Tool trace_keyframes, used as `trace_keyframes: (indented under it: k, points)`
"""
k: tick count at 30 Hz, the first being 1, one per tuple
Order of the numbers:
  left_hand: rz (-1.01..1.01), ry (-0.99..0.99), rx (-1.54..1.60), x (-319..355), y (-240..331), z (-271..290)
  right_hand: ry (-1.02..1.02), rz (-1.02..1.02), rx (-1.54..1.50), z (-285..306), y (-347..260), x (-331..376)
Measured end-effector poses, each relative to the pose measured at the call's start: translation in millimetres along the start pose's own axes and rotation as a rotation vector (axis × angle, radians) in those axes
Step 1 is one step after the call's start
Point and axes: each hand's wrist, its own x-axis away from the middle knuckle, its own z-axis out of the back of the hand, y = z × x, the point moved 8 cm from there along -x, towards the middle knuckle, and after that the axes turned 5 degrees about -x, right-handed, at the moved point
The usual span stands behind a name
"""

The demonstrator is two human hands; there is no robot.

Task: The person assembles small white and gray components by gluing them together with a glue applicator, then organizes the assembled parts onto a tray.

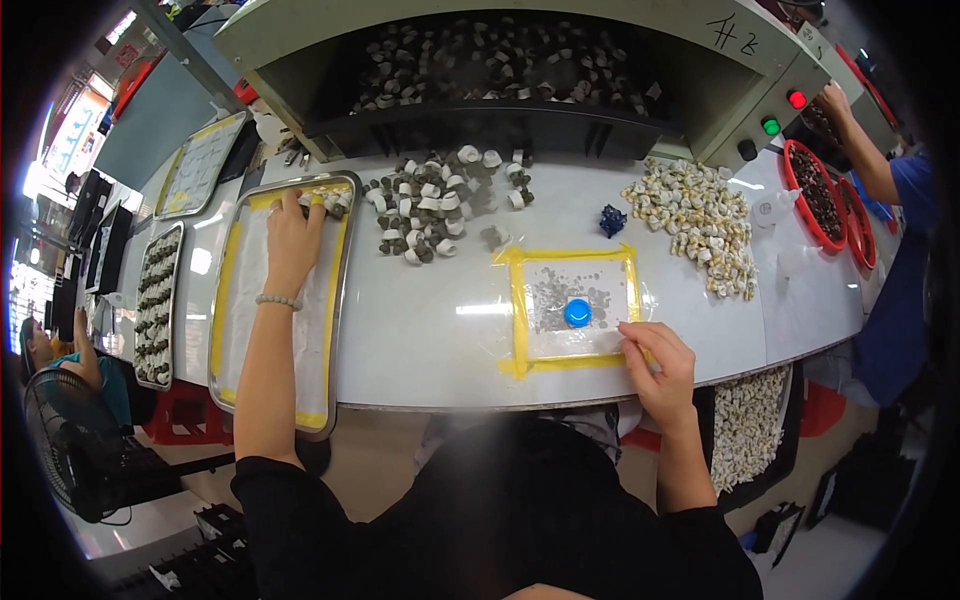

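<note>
My left hand [291, 235] reaches far into a metal tray [340, 300] lined with white paper and yellow tape, its fingertips on a few small grey-and-white cylindrical parts [330, 203] at the tray's far end. My right hand [655, 362] rests at the lower right corner of a yellow-taped square [515, 310] on the white table, fingers curled; whether they pinch something I cannot tell. A blue round cap [577, 312] lies in the middle of that square. A pile of the grey-and-white parts [432, 203] sits between the tray and the machine.
A machine hopper [490, 65] full of parts stands behind the table. A heap of pale beige parts [700, 220] lies at the right, with red bowls [812, 195] beyond. Another person [890, 200] works at far right. More filled trays [157, 300] lie at left, and a fan [75, 440] stands low left.
</note>
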Motion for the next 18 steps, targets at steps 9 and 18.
trace_keyframes:
  k: [9,18]
  points:
    - [-0.501,-0.28,0.077,71.8,152.0,11.2,0.182,-0.092,0.248,71.5,39.3,-22.4]
    - [-0.553,-0.422,0.156,113.7,148.7,-2.2,0.146,-0.215,0.456,89.3,69.1,-51.3]
